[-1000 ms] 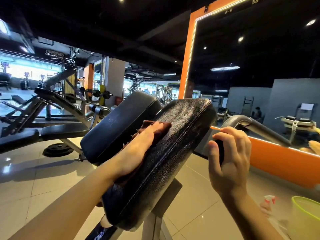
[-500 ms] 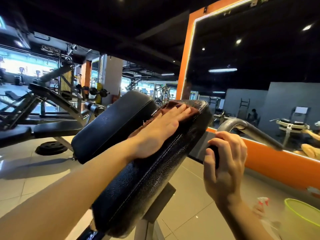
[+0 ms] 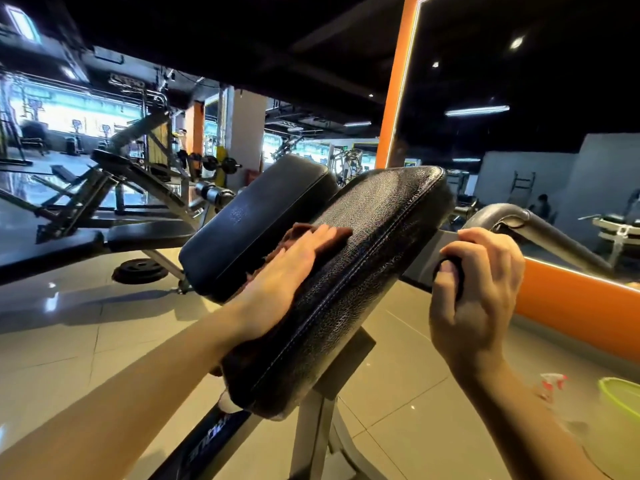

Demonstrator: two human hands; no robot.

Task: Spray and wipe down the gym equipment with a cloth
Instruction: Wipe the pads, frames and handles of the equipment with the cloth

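Cloth: a brown cloth [image 3: 313, 242] lies flat on the near black pad, in the middle of the frame, mostly covered by the left hand; its edge shows past the fingertips and along the hand's left side.
Near pad: a tilted black pad [image 3: 363, 271] with cracked, shiny upholstery and a stitched seam along its length runs from lower centre up to the right of centre.
Far pad: a second, smoother black pad [image 3: 256, 216] sits just beside it on the left, at the same tilt, touching or nearly touching along the long edge.
Left hand: the left hand [image 3: 291, 275] lies palm down on the cloth with fingers straight and together, pressing it against the pad; the forearm comes in from the lower left corner.
Right hand: the right hand [image 3: 481, 292] is curled round a black grip [image 3: 450, 271] at the end of a grey metal handle bar [image 3: 540, 230], right of the pad; thumb and fingers wrap the grip.
Stand: a grey metal post [image 3: 311, 434] carries the pads, at the bottom centre.
Lower right: a spray bottle [image 3: 552, 384] with a red and white head stands on the floor, blurred, near a lime-green basin [image 3: 620, 393] at the frame edge.
Right side: an orange-framed mirror [image 3: 571, 296].
Left background: a weight bench [image 3: 114, 202] and a weight plate [image 3: 138, 270] on the tiled floor [image 3: 69, 334].
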